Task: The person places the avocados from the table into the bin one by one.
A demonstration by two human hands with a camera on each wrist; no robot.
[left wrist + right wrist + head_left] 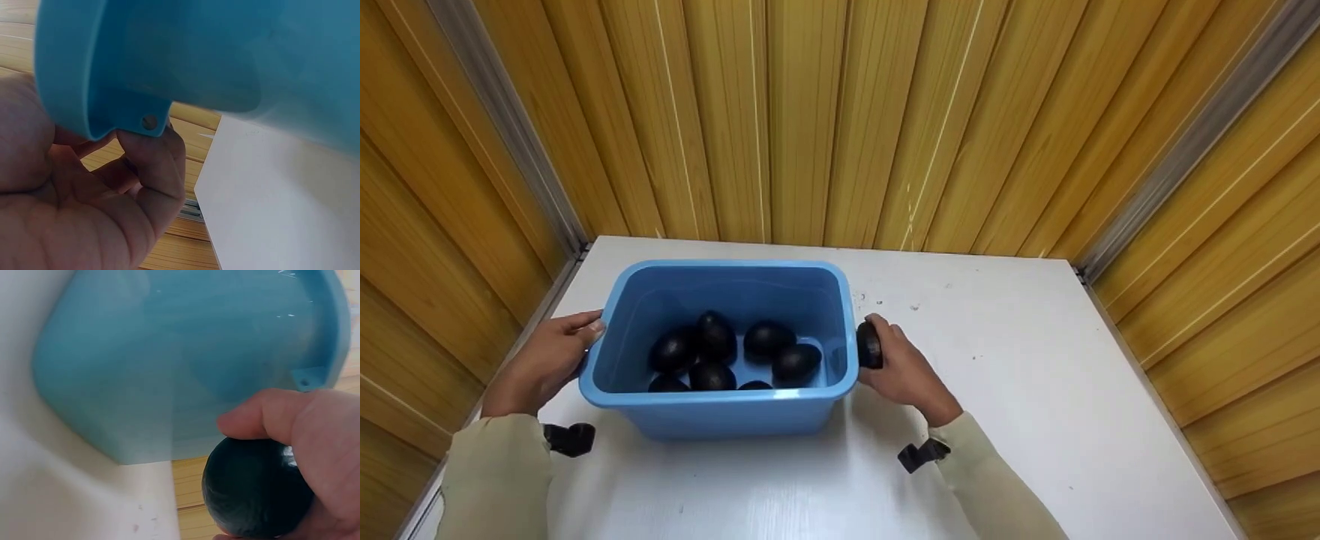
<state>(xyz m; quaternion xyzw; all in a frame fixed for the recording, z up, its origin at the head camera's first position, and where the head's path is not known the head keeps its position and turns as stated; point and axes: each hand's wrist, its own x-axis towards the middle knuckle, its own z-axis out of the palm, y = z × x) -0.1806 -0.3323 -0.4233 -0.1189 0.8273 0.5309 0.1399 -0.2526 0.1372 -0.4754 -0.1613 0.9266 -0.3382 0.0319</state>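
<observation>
A blue plastic bin [720, 414] stands on the white table with several dark avocados [769, 341] inside. At its left end my left hand [547, 361] grips the rim, thumb on top and fingers curled underneath, beside a small tab with a hole in the left wrist view. My right hand [901, 367] holds one avocado [256, 489] just outside the bin's right wall, thumb along its upper side. The near wall of the bin hides parts of the front avocados.
The white table [997, 390] carries a few small dark specks to the right of the bin. Wood-patterned panels [810, 120] rise behind and on both sides, with grey metal strips in the corners. A black strap mount [570, 439] sits on each wrist.
</observation>
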